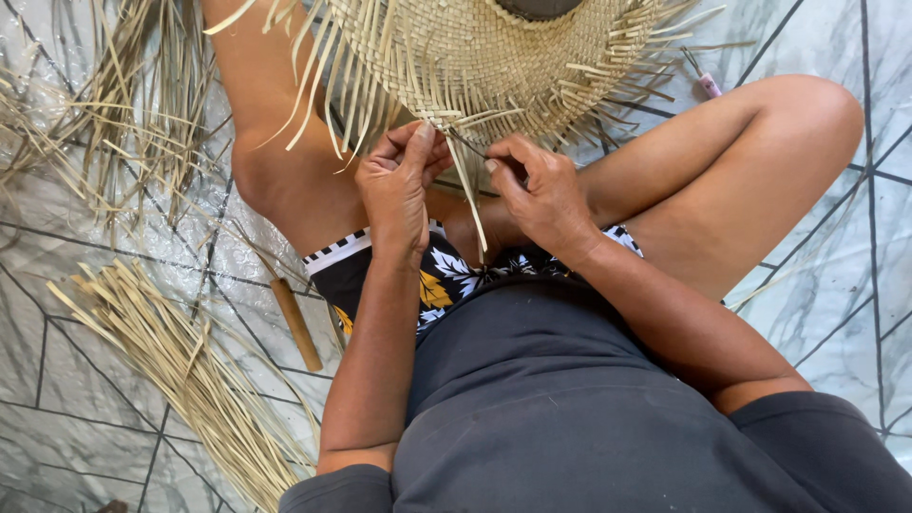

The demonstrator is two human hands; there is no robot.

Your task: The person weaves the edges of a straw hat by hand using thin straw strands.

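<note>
Forearms are coming up from the lower middle of the frame, and the left hand (397, 185) is curling closed, pinching straw at the rim of the woven straw piece (475, 57), while the right hand (541, 195) is nipping a loose strip (470, 195) between thumb and fingers. Beyond them, at the top centre, the weave is looking tight through the middle, yet unwoven ends are fringing its whole edge, so I judge the border unfinished, with spare straw bundles (180, 370) lying at lower left.
</note>
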